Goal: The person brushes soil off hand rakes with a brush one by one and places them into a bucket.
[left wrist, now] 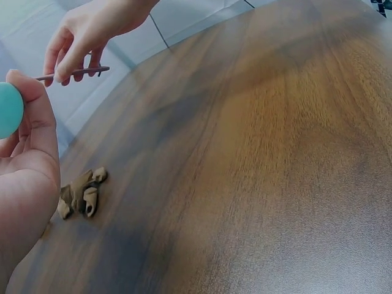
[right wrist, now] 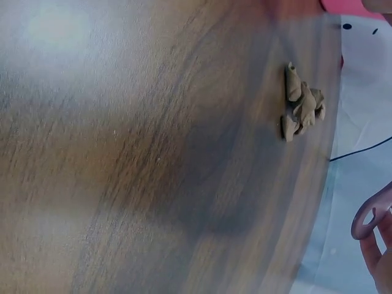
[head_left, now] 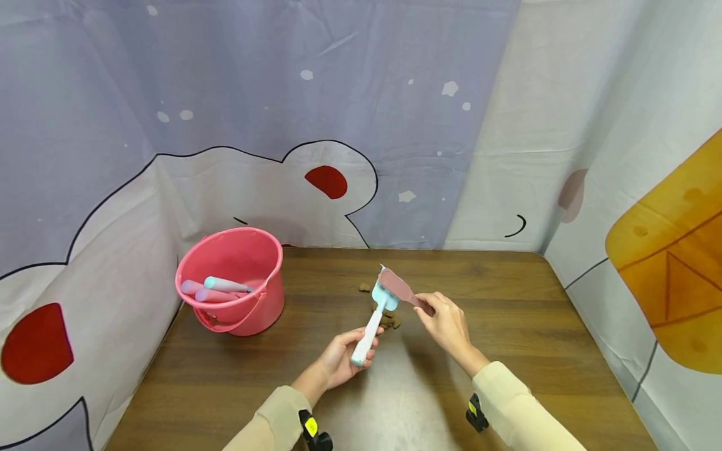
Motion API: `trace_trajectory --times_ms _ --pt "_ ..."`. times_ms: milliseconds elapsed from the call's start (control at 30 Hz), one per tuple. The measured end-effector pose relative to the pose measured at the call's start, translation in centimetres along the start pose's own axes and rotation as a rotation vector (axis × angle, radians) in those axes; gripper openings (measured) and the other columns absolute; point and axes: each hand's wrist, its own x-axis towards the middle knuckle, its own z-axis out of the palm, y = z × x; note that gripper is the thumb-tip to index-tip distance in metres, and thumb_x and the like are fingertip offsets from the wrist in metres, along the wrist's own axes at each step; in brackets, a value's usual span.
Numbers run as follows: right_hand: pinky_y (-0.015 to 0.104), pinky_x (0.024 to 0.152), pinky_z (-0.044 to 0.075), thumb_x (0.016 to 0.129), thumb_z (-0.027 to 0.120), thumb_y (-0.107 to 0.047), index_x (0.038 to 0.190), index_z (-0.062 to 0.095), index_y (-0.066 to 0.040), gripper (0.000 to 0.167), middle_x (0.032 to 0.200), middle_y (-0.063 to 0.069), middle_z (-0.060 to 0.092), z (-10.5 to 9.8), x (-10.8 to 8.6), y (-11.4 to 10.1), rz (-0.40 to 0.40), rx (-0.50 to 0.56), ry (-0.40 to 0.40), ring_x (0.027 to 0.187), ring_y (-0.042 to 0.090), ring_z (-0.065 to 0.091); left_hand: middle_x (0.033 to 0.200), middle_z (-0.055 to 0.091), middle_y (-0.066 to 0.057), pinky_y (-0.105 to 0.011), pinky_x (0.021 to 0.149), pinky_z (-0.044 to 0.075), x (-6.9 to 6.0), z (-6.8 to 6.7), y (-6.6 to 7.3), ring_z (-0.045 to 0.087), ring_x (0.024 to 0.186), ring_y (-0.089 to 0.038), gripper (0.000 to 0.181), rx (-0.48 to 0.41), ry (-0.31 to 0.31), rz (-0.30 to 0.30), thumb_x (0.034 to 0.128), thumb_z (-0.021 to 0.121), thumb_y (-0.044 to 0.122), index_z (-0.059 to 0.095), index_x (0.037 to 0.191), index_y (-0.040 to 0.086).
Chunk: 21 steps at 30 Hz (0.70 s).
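Observation:
My left hand [head_left: 344,358] grips the white handle of a small tool with a light-blue head [head_left: 385,299]. In the left wrist view the turquoise butt of its handle [left wrist: 8,110] shows beside the left thumb. My right hand [head_left: 447,322] pinches the thin handle of a dusty-pink flat scraper [head_left: 397,285], whose blade lies against the blue head. The holed end of the scraper's handle [right wrist: 362,228] shows in the right wrist view. Brown crumbly pieces [right wrist: 303,104] lie in a small heap on the table under the tools, partly hidden in the head view.
On the table's left stands a pink bucket [head_left: 272,304] with its handle hanging down. Several tool handles [head_left: 222,285], lilac and light blue, lean inside it. A stray brown piece [head_left: 365,287] lies behind the heap. Printed cloth [head_left: 395,125] hangs behind the wooden table [head_left: 507,388].

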Motion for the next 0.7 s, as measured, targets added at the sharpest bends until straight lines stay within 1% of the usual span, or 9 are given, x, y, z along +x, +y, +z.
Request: trace_trajectory --times_ms 133,267,467,533,600,700 --pt "0.033 0.055 0.046 0.071 0.077 -0.014 0.094 0.070 -0.015 0.024 0.079 -0.003 0.065 0.0 0.2 0.4 0.034 -0.014 0.020 0.064 0.010 0.057 0.089 0.054 0.004 -0.017 0.061 0.043 0.0 -0.1 -0.1 0.052 0.068 -0.006 0.037 -0.003 -0.008 0.002 0.0951 0.030 0.018 0.041 0.127 0.003" --pt "0.035 0.054 0.045 0.072 0.076 -0.014 0.093 0.070 -0.015 0.022 0.077 -0.003 0.064 0.1 0.2 0.9 0.069 -0.039 0.034 0.063 0.011 0.058 0.089 0.055 0.004 -0.017 0.061 0.044 0.0 -0.2 -0.4 0.052 0.068 -0.007 0.032 -0.002 -0.002 0.000 0.0951 0.030 0.017 0.048 0.120 0.008" --pt "0.040 0.056 0.046 0.072 0.076 -0.015 0.093 0.070 -0.015 0.022 0.079 0.000 0.064 -0.3 0.2 1.7 0.160 -0.092 0.047 0.066 0.018 0.060 0.090 0.055 0.003 -0.018 0.062 0.044 0.0 -0.3 -0.6 0.052 0.068 -0.007 0.033 0.012 0.010 -0.005 0.0951 0.032 0.017 0.046 0.123 0.006" --pt "0.040 0.057 0.046 0.072 0.076 -0.016 0.094 0.070 -0.016 0.022 0.080 0.000 0.065 -0.5 0.2 1.8 0.178 -0.107 0.044 0.068 0.020 0.061 0.090 0.055 0.003 -0.018 0.062 0.043 0.0 -0.4 -0.6 0.052 0.068 -0.008 0.034 0.014 0.013 -0.002 0.0949 0.032 0.017 0.045 0.124 0.005" --pt "0.040 0.056 0.046 0.072 0.076 -0.016 0.094 0.070 -0.016 0.023 0.080 0.000 0.065 -0.6 0.1 1.7 0.179 -0.106 0.043 0.068 0.020 0.061 0.090 0.056 0.004 -0.018 0.062 0.043 0.0 -0.5 -0.5 0.052 0.068 -0.008 0.036 0.015 0.015 0.003 0.0950 0.032 0.017 0.043 0.126 0.004" --pt "0.038 0.055 0.046 0.072 0.076 -0.015 0.094 0.070 -0.016 0.023 0.080 -0.001 0.064 -0.6 -0.2 1.5 0.147 -0.080 0.038 0.067 0.016 0.059 0.089 0.056 0.004 -0.018 0.061 0.043 -0.1 -0.6 -0.4 0.052 0.068 -0.007 0.040 0.019 0.017 0.009 0.0949 0.032 0.017 0.038 0.131 0.000"
